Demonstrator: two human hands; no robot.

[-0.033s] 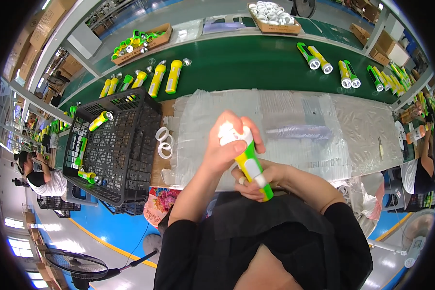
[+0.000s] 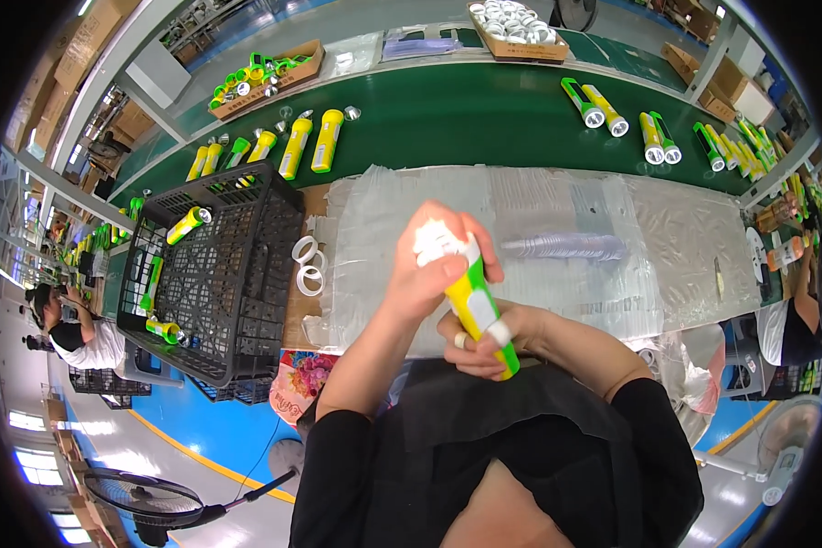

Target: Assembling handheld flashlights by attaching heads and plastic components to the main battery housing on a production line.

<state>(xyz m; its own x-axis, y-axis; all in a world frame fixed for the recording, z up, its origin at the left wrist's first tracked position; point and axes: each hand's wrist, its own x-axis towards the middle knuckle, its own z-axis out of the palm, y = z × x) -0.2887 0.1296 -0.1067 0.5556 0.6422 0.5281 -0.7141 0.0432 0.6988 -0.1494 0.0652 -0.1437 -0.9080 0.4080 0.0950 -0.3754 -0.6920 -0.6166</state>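
A yellow and green flashlight (image 2: 472, 306) is held at a tilt in front of my chest, its lens end up and to the left. Its lamp is lit and glares white. My left hand (image 2: 420, 274) wraps round the white rim at the head, thumb across the near side. Lower down, my right hand (image 2: 489, 340) grips the handle end, fingers curled round it and thumb on top; a ring shows on one finger. The glare washes out part of the head and the left fingers.
At left stands a black plastic crate (image 2: 212, 320) holding a few flashlights. White rings (image 2: 308, 265) lie between it and the plastic-covered table (image 2: 411, 196). A stack of clear discs (image 2: 566, 247) lies at right. More flashlights (image 2: 327, 142) stand on the green belt (image 2: 466, 119) beyond.
Both hands keep their hold on the lit flashlight. The right thumb has shifted slightly on the handle, and the flashlight has turned a little.
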